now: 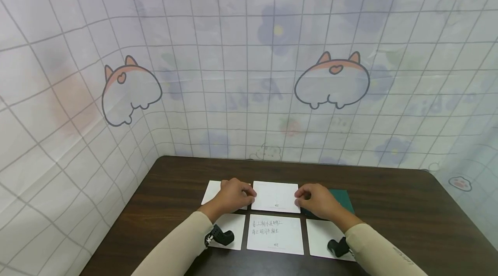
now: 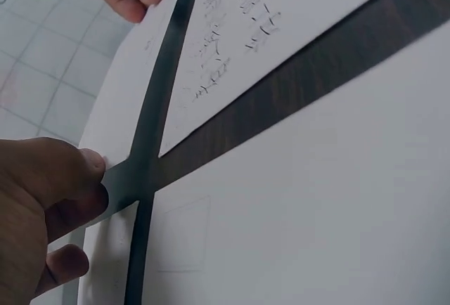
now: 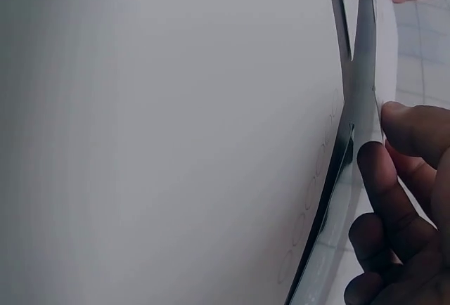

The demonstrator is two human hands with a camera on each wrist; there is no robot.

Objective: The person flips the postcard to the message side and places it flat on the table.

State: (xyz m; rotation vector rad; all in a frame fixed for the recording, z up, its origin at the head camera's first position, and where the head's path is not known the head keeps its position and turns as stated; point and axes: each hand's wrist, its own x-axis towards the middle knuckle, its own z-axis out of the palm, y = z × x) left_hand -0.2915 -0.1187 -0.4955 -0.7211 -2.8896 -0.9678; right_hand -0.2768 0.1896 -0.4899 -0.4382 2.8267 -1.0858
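Observation:
A white card [image 1: 275,194] with small print near its lower edge lies in the middle of the far row. My left hand [image 1: 234,194] pinches its left edge between thumb and fingers. At the opposite edge, my right hand [image 1: 320,201] pinches the same card. Under and beside the left hand is another white card [image 1: 210,190], partly covered. A dark green card [image 1: 342,198] is partly hidden by the right hand. Nearer me, a white card with handwriting [image 1: 275,239] lies directly below the held one.
White cards lie at the near left [image 1: 233,228] and near right [image 1: 320,235], each partly hidden by a forearm and black wrist device. All are on a dark wooden table [image 1: 389,207]. A gridded curtain [image 1: 249,129] with cartoon prints surrounds the table's far and side edges.

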